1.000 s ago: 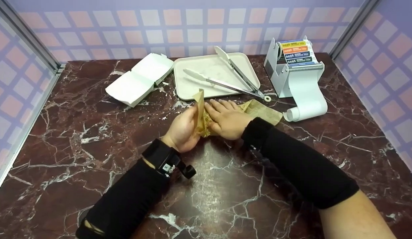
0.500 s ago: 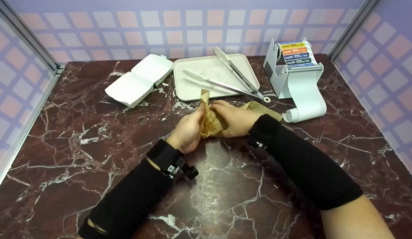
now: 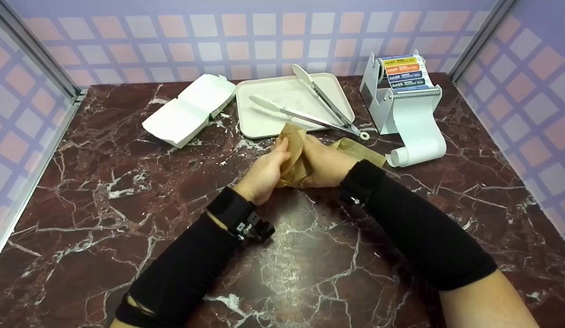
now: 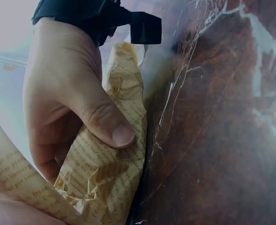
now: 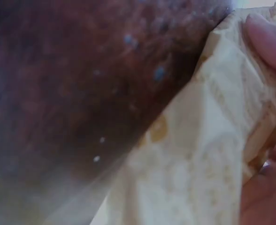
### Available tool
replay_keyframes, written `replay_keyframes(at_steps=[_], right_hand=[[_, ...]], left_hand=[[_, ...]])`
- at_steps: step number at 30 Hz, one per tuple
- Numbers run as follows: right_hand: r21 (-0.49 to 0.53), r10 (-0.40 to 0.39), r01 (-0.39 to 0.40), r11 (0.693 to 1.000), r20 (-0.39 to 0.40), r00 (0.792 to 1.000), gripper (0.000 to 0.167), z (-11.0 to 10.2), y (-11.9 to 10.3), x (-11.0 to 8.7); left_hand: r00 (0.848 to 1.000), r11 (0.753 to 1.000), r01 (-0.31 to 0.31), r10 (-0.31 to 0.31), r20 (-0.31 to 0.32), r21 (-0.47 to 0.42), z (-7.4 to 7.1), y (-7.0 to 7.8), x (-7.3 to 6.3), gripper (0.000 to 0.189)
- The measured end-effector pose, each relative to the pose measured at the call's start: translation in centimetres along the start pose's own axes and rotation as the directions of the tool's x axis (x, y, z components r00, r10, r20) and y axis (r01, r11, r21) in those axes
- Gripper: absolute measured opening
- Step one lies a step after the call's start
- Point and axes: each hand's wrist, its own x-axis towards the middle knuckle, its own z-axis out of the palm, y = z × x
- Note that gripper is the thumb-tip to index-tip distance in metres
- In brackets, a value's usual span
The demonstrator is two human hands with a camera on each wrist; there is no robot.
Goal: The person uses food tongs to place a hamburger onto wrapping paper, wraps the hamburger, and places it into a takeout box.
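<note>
Brown printed wrapping paper (image 3: 295, 157) is folded up into a bundle at mid-table in the head view; what it encloses is hidden. My left hand (image 3: 260, 176) holds the raised flap from the left, thumb against the paper. My right hand (image 3: 328, 165) grips the bundle from the right. In the left wrist view the right hand (image 4: 65, 89) has its thumb pressed on the creased paper (image 4: 112, 171), with fingers behind. The left hand (image 4: 16, 211) shows only in the lower left corner. Crumpled paper (image 5: 189, 145) fills much of the right wrist view. A loose paper end (image 3: 362, 153) lies right of the hands.
Behind the hands, opened metal tongs (image 3: 325, 102) lie across a cream tray (image 3: 252, 123). An opened white cardboard box (image 3: 182, 116) stands at the back left. A white dispenser (image 3: 384, 98) with a hanging strip (image 3: 419, 132) stands at the back right. The tabletop (image 3: 282, 273) is dark marble.
The right hand has gone from lying flat on the paper to gripping the bundle. The left hand has shifted slightly right, and the upright flap has folded over towards the right hand.
</note>
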Motion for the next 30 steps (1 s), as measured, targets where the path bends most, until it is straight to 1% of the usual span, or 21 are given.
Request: replay_keyframes(at_steps=[2,5,6,8,10,11,13,15,17,19,21,25,26,28,30], right_hand=[[-0.012,0.010,-0.010,1.000,-0.014,1.000,0.105,0.0,-0.1,0.0],[-0.062,0.022,-0.024,0.998,-0.036,0.999,0.100,0.0,-0.2,0.0],[-0.072,0.025,-0.028,0.997,-0.047,0.999,0.098,0.0,-0.2,0.0],[-0.074,0.033,-0.039,0.996,-0.073,0.997,0.095,0.1,-0.2,-0.1],[-0.036,0.047,-0.050,0.998,-0.089,0.995,0.094,0.3,-0.2,-0.2],[-0.012,0.053,-0.054,0.998,-0.092,0.994,0.094,0.3,-0.2,-0.3],[0.025,0.057,-0.055,0.998,-0.100,0.993,0.095,0.3,-0.1,-0.4],[0.050,0.062,-0.057,0.997,-0.099,0.993,0.098,0.3,-0.1,-0.4],[0.047,0.073,-0.068,0.997,-0.097,0.993,0.096,0.3,-0.1,-0.4],[0.045,0.076,-0.072,0.996,-0.095,0.993,0.097,0.3,-0.1,-0.3],[0.037,0.061,-0.058,0.998,-0.090,0.994,0.095,0.4,-0.1,-0.2],[0.013,-0.023,0.024,1.000,-0.067,0.997,0.096,0.2,0.1,-0.3],[-0.008,-0.026,0.025,1.000,-0.052,0.998,0.096,0.1,0.2,-0.4],[-0.053,0.000,-0.001,0.999,-0.019,1.000,0.092,-0.3,0.3,-0.8],[-0.086,0.050,-0.050,0.995,0.006,0.999,0.083,-0.6,0.4,-1.3]], left_hand=[[1.000,0.999,-0.006,0.006,0.004,-0.037,-0.2,-0.1,0.0,0.064],[1.000,0.999,-0.007,0.008,0.024,-0.044,-0.6,-0.3,0.0,0.067],[0.999,0.999,-0.011,0.012,0.035,-0.033,-0.7,-0.4,0.0,0.068],[0.998,1.000,-0.021,0.020,0.057,0.008,-1.0,-0.5,0.0,0.069],[0.996,0.998,-0.035,0.031,0.080,0.052,-1.2,-0.6,0.0,0.069],[0.996,0.994,-0.050,0.042,0.084,0.097,-1.2,-0.6,0.0,0.068],[0.994,0.977,-0.074,0.057,0.089,0.201,-1.3,-0.7,0.1,0.066],[0.994,0.944,-0.090,0.064,0.092,0.316,-1.3,-0.8,0.1,0.066],[0.994,0.893,-0.103,0.072,0.088,0.437,-1.4,-0.9,0.2,0.065],[0.993,0.846,-0.111,0.073,0.092,0.522,-1.3,-1.0,0.3,0.066],[0.992,0.808,-0.122,0.075,0.104,0.576,-1.2,-1.1,0.3,0.068],[0.989,0.742,-0.140,0.067,0.135,0.656,-0.9,-1.0,0.2,0.072],[0.988,0.727,-0.139,0.060,0.140,0.673,-0.8,-1.0,0.1,0.072],[0.988,0.698,-0.140,0.050,0.148,0.702,-0.6,-0.9,0.1,0.072],[0.987,0.671,-0.145,0.043,0.157,0.727,-0.5,-0.8,0.0,0.072]])
